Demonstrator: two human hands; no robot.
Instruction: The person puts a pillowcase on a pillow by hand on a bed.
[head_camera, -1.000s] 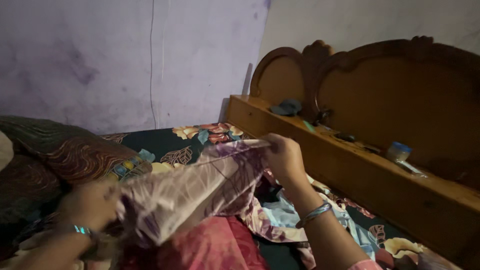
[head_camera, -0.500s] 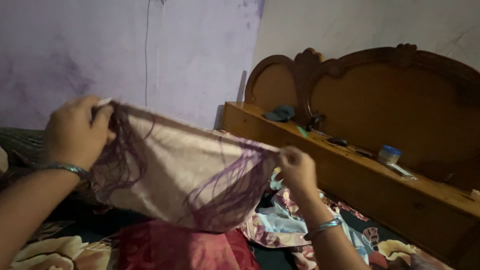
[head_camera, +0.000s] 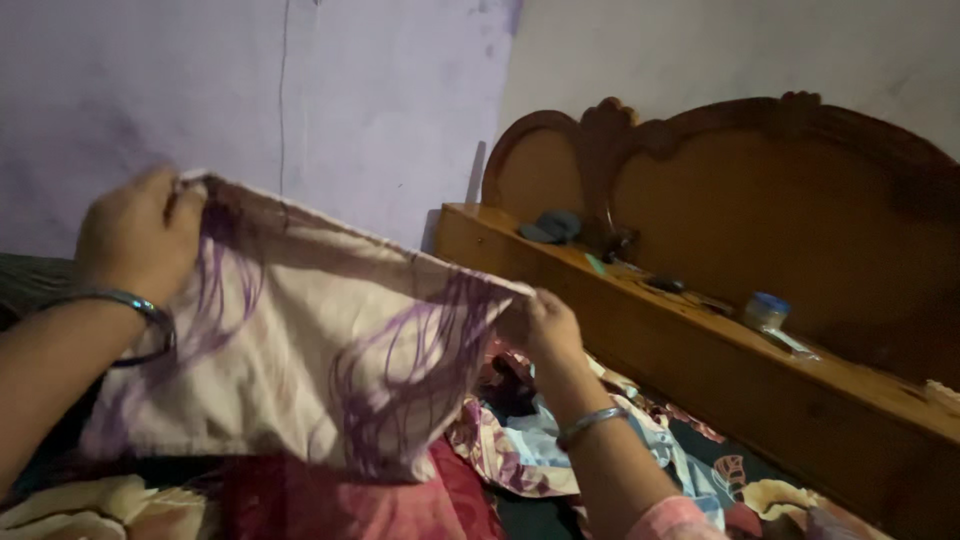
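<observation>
I hold a cream cloth with purple streaks (head_camera: 300, 350) stretched out in the air above a bed. My left hand (head_camera: 135, 235) grips its upper left corner, raised near the purple wall. My right hand (head_camera: 545, 325) pinches the opposite corner, lower and to the right. Each wrist wears a metal bangle. The cloth hangs down between the hands and hides part of the bed behind it.
A wooden headboard with a shelf (head_camera: 700, 310) runs along the right; on it lie a dark cloth (head_camera: 552, 226), small items and a small blue-lidded jar (head_camera: 765, 311). Red fabric (head_camera: 350, 495) and floral-patterned clothes (head_camera: 540, 440) lie on the floral bedsheet (head_camera: 760, 480).
My left hand rose from low beside the dark pillow up toward the wall, spreading the cloth flat. The right hand kept its corner and shifted slightly left.
</observation>
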